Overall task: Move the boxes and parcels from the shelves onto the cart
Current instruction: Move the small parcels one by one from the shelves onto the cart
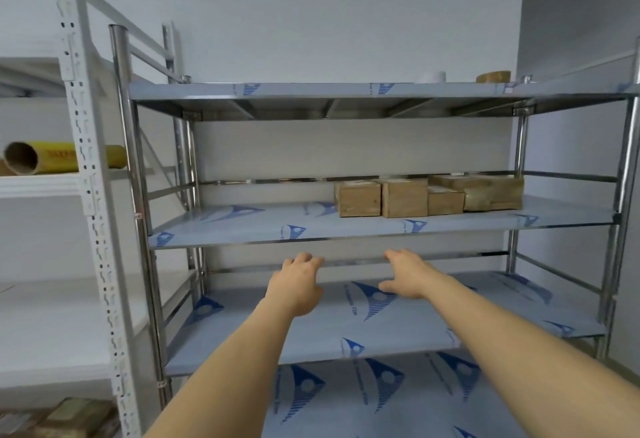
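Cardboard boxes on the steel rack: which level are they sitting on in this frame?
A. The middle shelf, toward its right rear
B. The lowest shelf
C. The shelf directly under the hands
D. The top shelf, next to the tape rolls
A: the cardboard boxes stand in a row at the right rear of the middle shelf, above both empty hands, left hand and right hand.

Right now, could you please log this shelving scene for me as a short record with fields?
boxes: brown cardboard boxes in a row at the back right of the middle shelf
left hand: left hand open, holding nothing
right hand: right hand open, holding nothing
top shelf: two tape rolls
cart: not in view
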